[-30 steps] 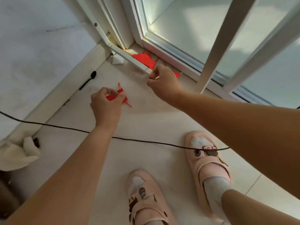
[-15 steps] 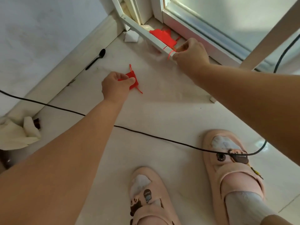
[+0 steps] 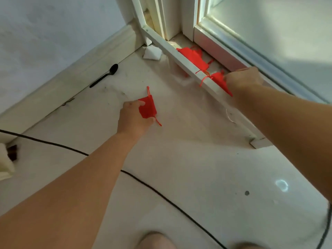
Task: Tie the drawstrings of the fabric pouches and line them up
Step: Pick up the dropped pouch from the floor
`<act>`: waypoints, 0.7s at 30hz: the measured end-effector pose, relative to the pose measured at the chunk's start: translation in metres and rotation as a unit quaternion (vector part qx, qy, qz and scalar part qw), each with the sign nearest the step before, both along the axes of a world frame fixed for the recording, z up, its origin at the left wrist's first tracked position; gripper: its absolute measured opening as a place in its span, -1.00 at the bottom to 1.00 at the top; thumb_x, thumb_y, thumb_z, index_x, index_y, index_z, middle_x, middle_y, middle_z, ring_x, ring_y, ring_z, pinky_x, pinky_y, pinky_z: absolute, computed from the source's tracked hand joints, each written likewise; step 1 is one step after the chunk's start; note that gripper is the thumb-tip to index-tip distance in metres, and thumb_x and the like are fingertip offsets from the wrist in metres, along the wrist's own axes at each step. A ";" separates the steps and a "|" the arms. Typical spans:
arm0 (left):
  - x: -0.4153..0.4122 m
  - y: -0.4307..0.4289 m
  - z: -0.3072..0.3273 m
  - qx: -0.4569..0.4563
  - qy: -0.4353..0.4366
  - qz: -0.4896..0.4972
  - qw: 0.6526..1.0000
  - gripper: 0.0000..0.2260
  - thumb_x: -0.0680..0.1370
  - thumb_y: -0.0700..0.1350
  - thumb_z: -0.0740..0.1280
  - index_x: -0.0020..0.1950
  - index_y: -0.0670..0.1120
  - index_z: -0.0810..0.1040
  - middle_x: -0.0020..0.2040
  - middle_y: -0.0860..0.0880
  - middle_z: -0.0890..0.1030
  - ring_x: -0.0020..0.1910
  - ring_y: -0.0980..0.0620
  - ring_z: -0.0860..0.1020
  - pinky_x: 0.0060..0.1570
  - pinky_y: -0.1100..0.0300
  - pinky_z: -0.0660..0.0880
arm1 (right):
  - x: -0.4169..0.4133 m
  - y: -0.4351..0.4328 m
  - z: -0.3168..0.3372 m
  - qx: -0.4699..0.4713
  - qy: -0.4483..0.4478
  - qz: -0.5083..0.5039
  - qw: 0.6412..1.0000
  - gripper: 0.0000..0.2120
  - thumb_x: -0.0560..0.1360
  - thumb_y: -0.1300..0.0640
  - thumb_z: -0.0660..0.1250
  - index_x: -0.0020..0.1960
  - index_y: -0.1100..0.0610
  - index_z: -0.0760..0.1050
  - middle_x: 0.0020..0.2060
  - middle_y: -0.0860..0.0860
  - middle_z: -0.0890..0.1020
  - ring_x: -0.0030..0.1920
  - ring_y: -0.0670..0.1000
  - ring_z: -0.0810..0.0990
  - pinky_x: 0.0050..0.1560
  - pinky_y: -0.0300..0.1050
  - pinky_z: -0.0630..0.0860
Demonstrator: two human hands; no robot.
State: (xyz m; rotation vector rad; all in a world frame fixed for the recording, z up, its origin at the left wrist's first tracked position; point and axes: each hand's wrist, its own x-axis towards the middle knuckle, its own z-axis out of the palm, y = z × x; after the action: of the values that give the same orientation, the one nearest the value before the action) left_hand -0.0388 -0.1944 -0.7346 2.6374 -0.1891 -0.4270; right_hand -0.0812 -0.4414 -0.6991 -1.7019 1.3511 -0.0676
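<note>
Red pouch (image 3: 147,108) lies on the floor on the near side of the white bar (image 3: 179,59), well apart from it. L hand (image 3: 133,120) grips it, thumb on the upper edge, fingers curled at the lower edge. One drawstring end (image 3: 148,90) points up toward the bar, another trails out by the fingers. 2nd pouch (image 3: 220,82) is over the bar, crossing its top. R hand (image 3: 242,79) on the bar's far side has it grasped at one end; fingertips hidden, so exact pinch can't be told. Its strings (image 3: 203,78) drape across the bar & down its near face. Pile of more red pouches (image 3: 193,56) lies just behind the bar, against its far side. White scrap (image 3: 152,53) sits near side, just beside the bar's far end. Black spoon (image 3: 106,75) lies well off the bar's near side. Black cable (image 3: 143,184) crosses the floor further out on the bar's near side, passing under the L forearm.
</note>
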 end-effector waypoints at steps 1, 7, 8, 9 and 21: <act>0.000 0.000 -0.004 0.003 -0.001 -0.002 1.000 -0.42 0.37 -0.05 0.54 0.35 -0.10 0.46 0.30 -0.15 0.45 0.27 -0.09 0.44 0.27 0.14 0.35 | 0.000 0.002 0.000 0.008 -0.011 -0.019 1.000 -0.54 0.41 0.07 0.34 0.28 0.14 0.39 0.26 0.08 0.45 0.23 0.10 0.45 0.27 -0.05 0.42; 0.002 -0.006 -0.010 0.045 -0.047 -0.002 0.998 -0.62 0.42 -0.02 0.49 0.18 -0.09 0.53 0.16 -0.18 0.43 0.18 -0.18 0.42 0.17 0.00 0.43 | 0.003 -0.001 0.003 -0.007 -0.147 -0.109 0.983 -0.73 0.45 0.35 0.22 0.04 0.04 0.39 0.11 0.04 0.50 -0.14 -0.07 0.50 -0.20 -0.36 0.46; 0.003 -0.006 -0.009 0.056 -0.050 -0.008 0.997 -0.68 0.45 -0.02 0.47 0.14 -0.11 0.55 0.13 -0.17 0.43 0.16 -0.19 0.43 0.14 -0.03 0.44 | 0.003 0.000 0.006 -0.001 -0.176 -0.117 0.977 -0.70 0.45 0.38 0.21 0.05 0.03 0.40 0.06 0.01 0.51 -0.18 -0.12 0.49 -0.30 -0.45 0.42; 0.005 -0.007 -0.007 0.058 -0.059 -0.006 0.997 -0.72 0.47 -0.02 0.44 0.10 -0.12 0.56 0.09 -0.16 0.45 0.13 -0.18 0.44 0.11 -0.03 0.44 | 0.004 0.003 0.011 0.010 -0.204 -0.125 0.971 -0.68 0.46 0.39 0.21 0.07 0.03 0.43 0.01 -0.02 0.53 -0.19 -0.15 0.50 -0.31 -0.48 0.44; 0.031 -0.087 0.093 -0.655 0.296 0.271 0.640 -0.70 0.64 -0.08 0.10 0.17 -0.21 0.52 -0.02 -0.18 0.65 -0.13 -0.02 0.65 -0.16 0.14 0.61 | 0.040 0.060 0.083 0.284 -0.384 0.027 0.878 -0.65 0.41 0.50 0.26 0.07 0.16 0.47 -0.16 0.09 0.53 -0.25 -0.01 0.54 -0.37 -0.24 0.50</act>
State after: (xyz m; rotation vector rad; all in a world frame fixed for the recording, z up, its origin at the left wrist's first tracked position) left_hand -0.0079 -0.2813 -0.6411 0.9211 0.3846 -0.5845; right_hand -0.0416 -0.3817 -0.6162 -1.0259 0.6260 -0.2580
